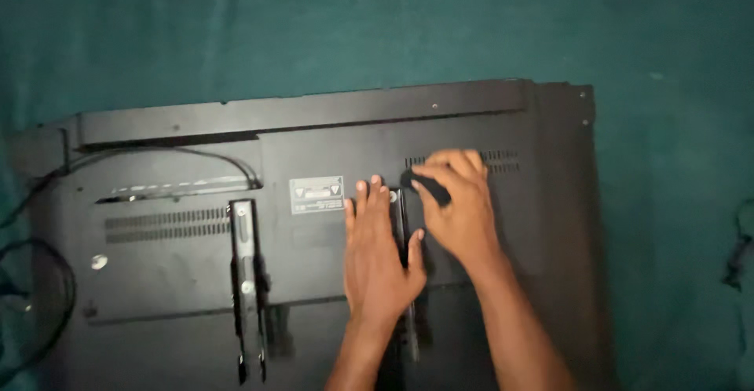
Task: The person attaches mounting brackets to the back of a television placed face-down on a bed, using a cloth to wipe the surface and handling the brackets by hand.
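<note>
A dark teal cloth (314,29) covers the whole surface, bearing a large black flat-screen television (487,124) laid face down with its back panel up, while a black cable (47,281) loops across the cloth at the left edge.

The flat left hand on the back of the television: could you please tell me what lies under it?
Under the left hand lies a black mounting bracket on the television's back panel; its lower end shows below the thumb. The covered stretch and any screws there cannot be seen.
</note>
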